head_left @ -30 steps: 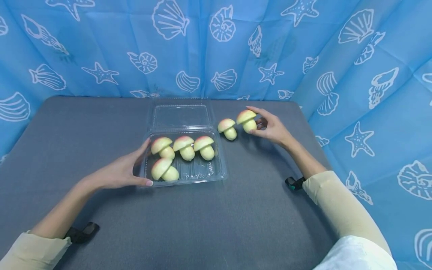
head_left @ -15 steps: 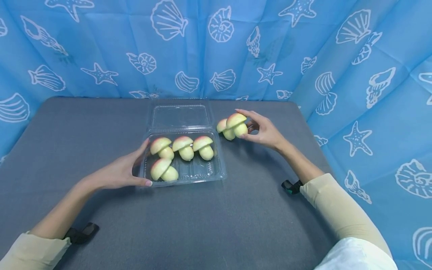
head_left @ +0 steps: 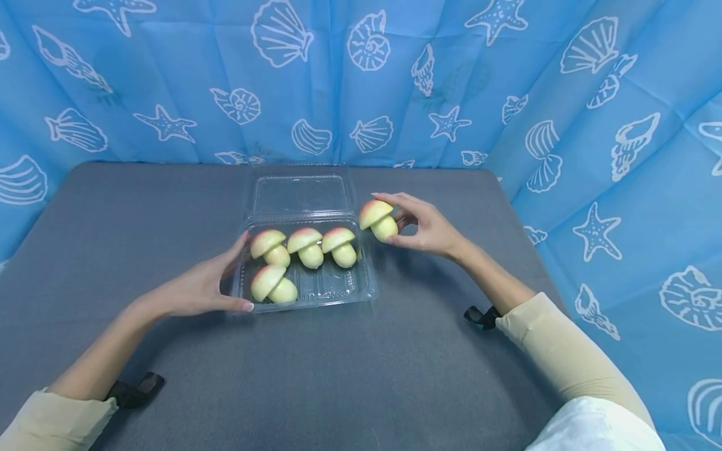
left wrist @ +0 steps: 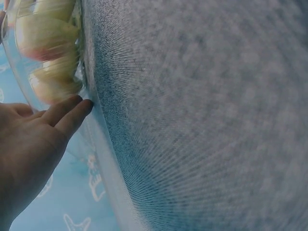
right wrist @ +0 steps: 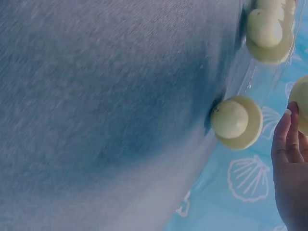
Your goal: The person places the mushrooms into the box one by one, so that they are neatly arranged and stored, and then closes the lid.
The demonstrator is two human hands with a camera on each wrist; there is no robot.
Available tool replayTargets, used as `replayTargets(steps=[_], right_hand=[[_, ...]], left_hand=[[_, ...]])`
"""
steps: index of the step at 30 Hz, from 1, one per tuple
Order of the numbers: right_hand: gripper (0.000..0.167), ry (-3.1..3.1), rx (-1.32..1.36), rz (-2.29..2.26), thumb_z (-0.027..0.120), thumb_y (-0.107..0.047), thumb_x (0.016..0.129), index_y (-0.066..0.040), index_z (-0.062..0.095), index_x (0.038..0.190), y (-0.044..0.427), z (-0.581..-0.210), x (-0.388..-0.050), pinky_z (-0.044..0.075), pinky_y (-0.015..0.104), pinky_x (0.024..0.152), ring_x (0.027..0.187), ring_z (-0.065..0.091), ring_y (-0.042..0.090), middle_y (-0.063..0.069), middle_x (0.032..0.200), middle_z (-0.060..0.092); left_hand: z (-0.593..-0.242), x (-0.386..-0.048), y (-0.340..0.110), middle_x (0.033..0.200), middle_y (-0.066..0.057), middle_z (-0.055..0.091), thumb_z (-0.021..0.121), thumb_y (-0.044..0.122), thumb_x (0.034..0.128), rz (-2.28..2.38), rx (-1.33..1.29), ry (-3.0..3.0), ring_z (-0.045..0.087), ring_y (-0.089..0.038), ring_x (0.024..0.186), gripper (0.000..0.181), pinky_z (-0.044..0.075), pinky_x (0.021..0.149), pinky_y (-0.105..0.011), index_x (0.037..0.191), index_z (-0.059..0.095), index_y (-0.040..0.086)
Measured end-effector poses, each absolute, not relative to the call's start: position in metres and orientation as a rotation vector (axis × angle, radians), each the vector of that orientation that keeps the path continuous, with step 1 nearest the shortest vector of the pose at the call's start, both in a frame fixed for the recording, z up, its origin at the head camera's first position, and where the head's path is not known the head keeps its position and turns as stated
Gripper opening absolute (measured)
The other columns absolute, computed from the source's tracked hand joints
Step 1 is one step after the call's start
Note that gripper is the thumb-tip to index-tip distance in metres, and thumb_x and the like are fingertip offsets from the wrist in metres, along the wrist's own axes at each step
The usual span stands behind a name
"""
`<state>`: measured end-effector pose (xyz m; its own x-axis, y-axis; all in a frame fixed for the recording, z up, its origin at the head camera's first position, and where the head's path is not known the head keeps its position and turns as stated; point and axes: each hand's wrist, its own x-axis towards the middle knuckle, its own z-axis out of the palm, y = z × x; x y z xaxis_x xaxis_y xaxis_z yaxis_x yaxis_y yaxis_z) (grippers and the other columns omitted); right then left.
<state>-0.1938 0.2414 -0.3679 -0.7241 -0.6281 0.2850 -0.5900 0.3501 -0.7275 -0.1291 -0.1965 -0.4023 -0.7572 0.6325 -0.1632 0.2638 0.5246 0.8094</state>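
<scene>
In the head view a clear plastic hinged container (head_left: 369,275) lies with its lid folded back. Several pale yellow-green, pink-blushed mushroom-shaped pieces (head_left: 305,241) are inside. My left hand (head_left: 194,285) spans the container's left end, thumb at the front corner and straight fingers (left wrist: 72,115) against its side. My right hand (head_left: 425,225) pinches another mushroom (head_left: 379,219), raised just right of the container, between thumb and fingers. A further mushroom (right wrist: 231,120) sits on the table in the right wrist view; in the head view the held one covers it.
A grey cloth-covered table (head_left: 338,382) lies beneath everything. The container's open lid (head_left: 301,193) extends toward the back edge. A blue curtain (head_left: 338,81) with white shells and starfish hangs behind and at the right.
My right hand has carried its mushroom left and a little nearer the front, toward the container, passing in front of the mushroom on the table. My left hand has kept its place.
</scene>
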Motion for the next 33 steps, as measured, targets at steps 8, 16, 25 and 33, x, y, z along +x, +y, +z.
replayTargets(steps=[8,16,25,33], right_hand=[[0.077,2.503,-1.152,-1.296,0.079,-0.005,0.082,-0.006,0.044,0.150,0.226,-0.368,-0.189,0.060,0.037,0.078,0.095,0.068,0.020,0.008,0.134,0.054],[0.077,2.436,-1.225,-1.333,0.082,-0.005,0.081,-0.009,0.046,0.149,0.213,-0.366,-0.185,0.060,0.034,0.077,0.094,0.069,0.023,0.010,0.140,0.051],[0.080,2.442,-1.208,-1.271,0.085,-0.004,0.077,-0.005,0.047,0.147,0.199,-0.363,-0.178,0.060,0.032,0.078,0.092,0.070,0.017,0.011,0.127,0.059],[0.076,2.374,-1.247,-1.235,0.083,-0.009,0.081,-0.009,0.047,0.148,0.186,-0.366,-0.175,0.059,0.030,0.080,0.095,0.071,0.013,0.007,0.140,0.055]], left_hand=[[-0.402,-0.129,-0.196,0.165,-0.020,-0.005,0.079,0.036,0.0854,1.118,0.737,2.337,0.024,-0.049,0.143,0.120,0.028,0.112,-0.060,0.158,-0.013,0.016],[-0.401,-0.129,-0.196,0.164,-0.020,-0.004,0.079,0.039,0.0848,1.093,0.723,2.350,0.026,-0.050,0.142,0.121,0.030,0.112,-0.061,0.158,-0.014,0.017],[-0.400,-0.130,-0.197,0.164,-0.020,-0.005,0.079,0.038,0.0854,1.105,0.724,2.331,0.023,-0.049,0.143,0.120,0.028,0.113,-0.060,0.158,-0.015,0.017],[-0.402,-0.128,-0.196,0.165,-0.018,-0.005,0.079,0.040,0.0850,1.096,0.729,2.343,0.024,-0.048,0.143,0.120,0.030,0.112,-0.060,0.158,-0.014,0.018]])
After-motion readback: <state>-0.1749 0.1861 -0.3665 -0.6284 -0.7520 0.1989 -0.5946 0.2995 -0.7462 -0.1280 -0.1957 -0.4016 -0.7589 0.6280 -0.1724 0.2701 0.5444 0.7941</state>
